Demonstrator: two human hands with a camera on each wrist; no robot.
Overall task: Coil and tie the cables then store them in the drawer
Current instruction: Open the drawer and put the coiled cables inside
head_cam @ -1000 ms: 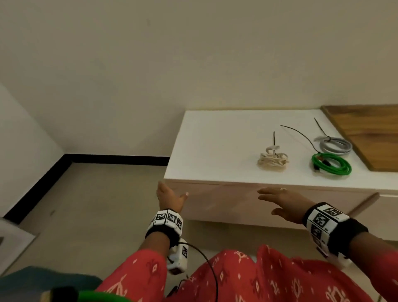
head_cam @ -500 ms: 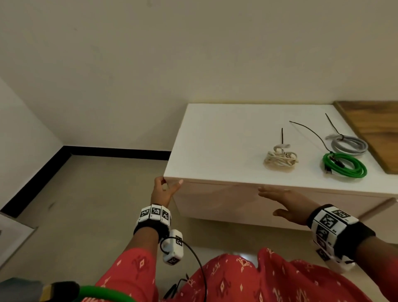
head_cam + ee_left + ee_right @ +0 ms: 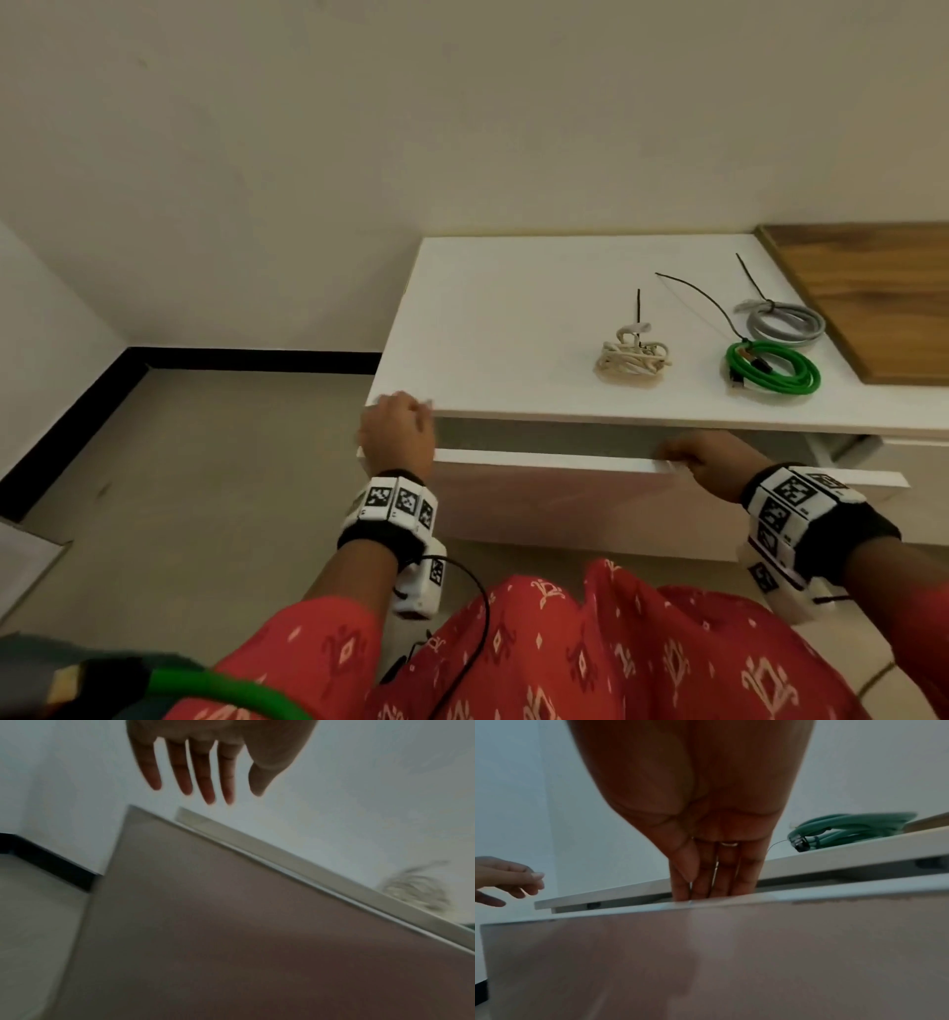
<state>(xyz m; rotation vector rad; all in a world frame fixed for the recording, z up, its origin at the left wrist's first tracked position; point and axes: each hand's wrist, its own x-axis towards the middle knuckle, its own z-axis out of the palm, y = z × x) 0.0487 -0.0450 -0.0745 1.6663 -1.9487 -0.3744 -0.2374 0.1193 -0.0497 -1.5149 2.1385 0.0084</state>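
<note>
Three tied coils lie on the white cabinet top [image 3: 488, 318]: a cream cable [image 3: 631, 360], a green cable [image 3: 773, 367] and a grey cable [image 3: 783, 324]. The drawer front [image 3: 565, 503] below stands pulled out a little, with a dark gap behind it. My right hand [image 3: 703, 457] grips its top edge, fingers [image 3: 706, 882] hooked down behind the drawer front [image 3: 731, 953]. My left hand [image 3: 398, 426] hovers at the cabinet's left front corner. Its fingers [image 3: 205, 787] hang straight above the drawer front [image 3: 231, 923] and hold nothing. The green cable [image 3: 854, 827] shows past my right hand.
A wooden board [image 3: 873, 298] covers the cabinet top's right end. A second drawer front [image 3: 919, 462] sits to the right. Bare floor and black skirting [image 3: 231, 360] lie to the left. Another green cable [image 3: 221, 688] crosses the bottom left, by my red clothing.
The drawer has slid out from the cabinet. My right hand went from hovering flat to gripping its top edge. My left hand rose to the cabinet's left front corner.
</note>
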